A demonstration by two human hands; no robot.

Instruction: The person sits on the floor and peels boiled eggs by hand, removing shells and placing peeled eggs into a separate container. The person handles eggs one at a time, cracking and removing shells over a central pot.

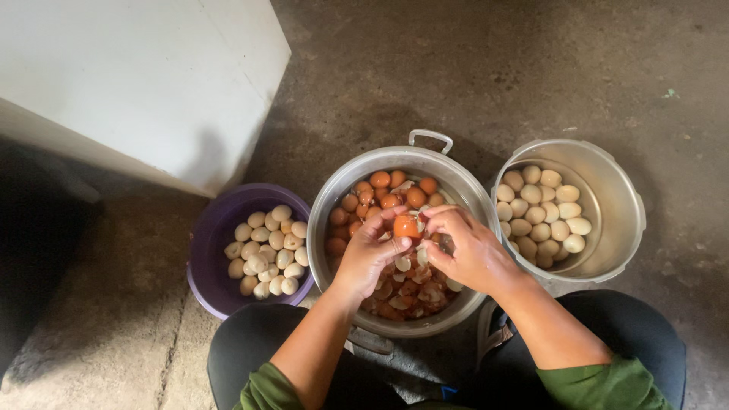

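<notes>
Brown egg (405, 226) pinched between left hand (370, 254), right hand (468, 250), above pot (357, 171)

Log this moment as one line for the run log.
left hand: holds brown egg | right hand: picks at its shell | over: middle pot with eggs, shells | sides: purple bowl, right pot, peeled eggs
</notes>
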